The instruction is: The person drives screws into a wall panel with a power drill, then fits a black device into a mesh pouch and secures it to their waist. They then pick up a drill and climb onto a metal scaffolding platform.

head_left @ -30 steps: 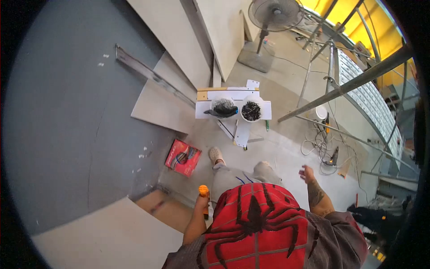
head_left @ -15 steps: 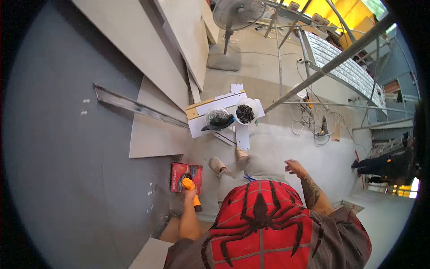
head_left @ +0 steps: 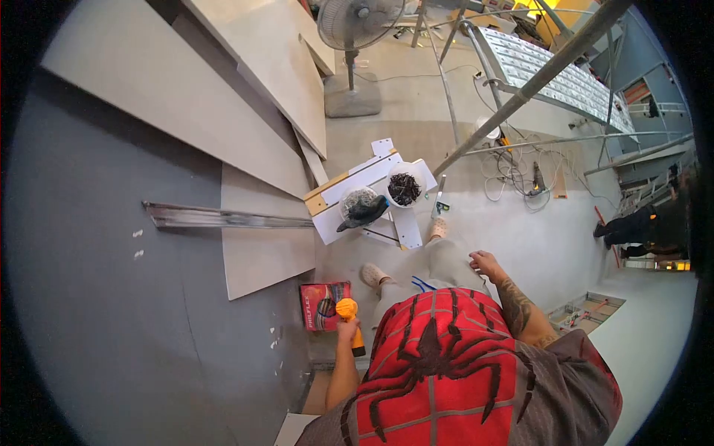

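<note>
My left hand (head_left: 347,327) is wrapped round the handle of an orange and black power tool (head_left: 347,308), held low beside a red PHILFLEX box (head_left: 318,305). My right hand (head_left: 485,264) hangs over my right leg with its fingers apart and holds nothing. Beyond my feet, a white board stand (head_left: 349,177) carries a white tub of dark screws (head_left: 404,189) and a second tub with lighter bits (head_left: 355,201). A black object (head_left: 364,213), perhaps a glove, lies across the second tub.
Large boards (head_left: 171,97) lean at the left, near a metal channel (head_left: 230,217). A fan (head_left: 353,97) stands ahead. Scaffold poles (head_left: 520,97) cross the right side, above cables and a drill (head_left: 536,180). Another person's dark-clothed legs (head_left: 632,227) show at far right.
My view has shifted, and my right foot is farther forward and right. The orange tool and my left hand appear farther right. A level-like tool now shows beside the stand.
</note>
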`<state>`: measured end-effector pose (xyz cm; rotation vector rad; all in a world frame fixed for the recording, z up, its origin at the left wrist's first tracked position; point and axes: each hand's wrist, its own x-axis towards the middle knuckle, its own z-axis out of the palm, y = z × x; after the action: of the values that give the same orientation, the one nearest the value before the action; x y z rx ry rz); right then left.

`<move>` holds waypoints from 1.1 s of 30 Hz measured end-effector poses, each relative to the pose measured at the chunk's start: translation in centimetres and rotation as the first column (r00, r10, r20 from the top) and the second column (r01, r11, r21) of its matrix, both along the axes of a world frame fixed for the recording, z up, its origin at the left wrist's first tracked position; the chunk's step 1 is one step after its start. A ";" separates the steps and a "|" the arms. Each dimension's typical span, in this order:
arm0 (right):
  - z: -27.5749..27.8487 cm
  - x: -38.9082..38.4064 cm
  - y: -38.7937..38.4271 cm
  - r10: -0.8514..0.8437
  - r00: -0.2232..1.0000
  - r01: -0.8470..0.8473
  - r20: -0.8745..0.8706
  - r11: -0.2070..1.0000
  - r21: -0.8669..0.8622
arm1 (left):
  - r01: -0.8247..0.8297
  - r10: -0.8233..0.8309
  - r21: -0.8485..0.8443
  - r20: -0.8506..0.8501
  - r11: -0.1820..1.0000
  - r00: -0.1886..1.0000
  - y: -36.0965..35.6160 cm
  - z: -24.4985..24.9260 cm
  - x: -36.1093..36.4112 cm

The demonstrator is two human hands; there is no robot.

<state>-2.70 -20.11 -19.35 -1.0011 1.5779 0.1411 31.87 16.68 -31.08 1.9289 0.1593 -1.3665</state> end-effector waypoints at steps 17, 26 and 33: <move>-14.1 9.7 -11.2 -0.126 0.969 0.059 0.212 0.953 0.297 | -0.474 0.454 -0.566 -0.187 0.675 0.871 -24.3 11.0 20.6; -17.3 20.5 -12.7 -0.540 0.773 0.465 0.332 0.839 0.281 | -0.534 0.475 -0.453 -0.246 0.714 0.845 -32.0 -3.3 27.9; -19.6 20.9 -13.6 -0.735 0.356 0.533 0.578 0.667 0.520 | -0.506 0.376 -0.410 -0.358 0.759 0.855 -31.6 -8.1 27.2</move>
<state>18.16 -33.66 -38.93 -0.0831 0.9901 -0.5845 59.04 -14.91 -39.20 1.1813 0.3382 -1.1751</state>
